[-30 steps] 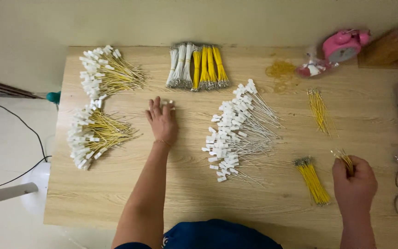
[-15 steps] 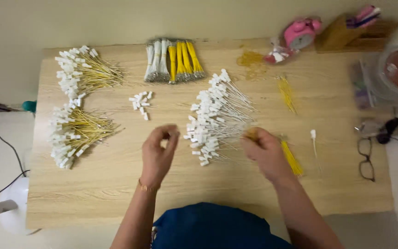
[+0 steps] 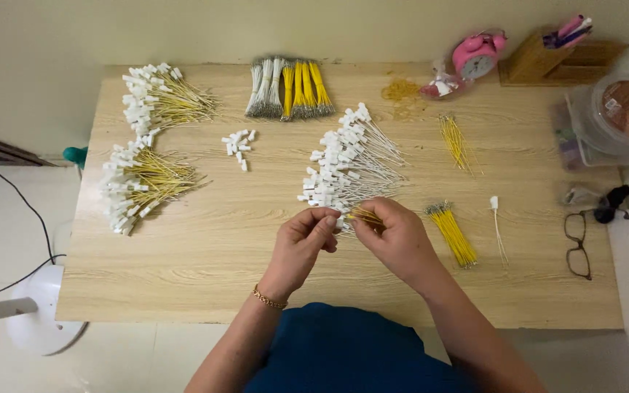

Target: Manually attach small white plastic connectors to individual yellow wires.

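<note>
A: Entry, left to right, all places referred to the central pile of white-capped wires (image 3: 347, 164); far left of it, two heaps of yellow wires with white connectors (image 3: 143, 145); a few loose white connectors (image 3: 238, 145) nearer, still left of it.

B: Hands?

A: Both just below the pile's near edge; left hand (image 3: 303, 244) with fingers pinched together at the tips, apparently on something small, though I cannot tell what; right hand (image 3: 394, 236) clamped on a few thin yellow wires (image 3: 364, 215).

B: Orientation of those wires?

A: Long axis roughly left-right, slightly tilted; free ends point toward the left hand, fingertips almost touching them; the right hand holds them.

B: Right of the pile?

A: A bundle of yellow wires (image 3: 451, 233) on the bench (image 3: 205, 255); beyond it one white-capped wire (image 3: 498, 225); glasses (image 3: 578, 244) at far right.
</note>
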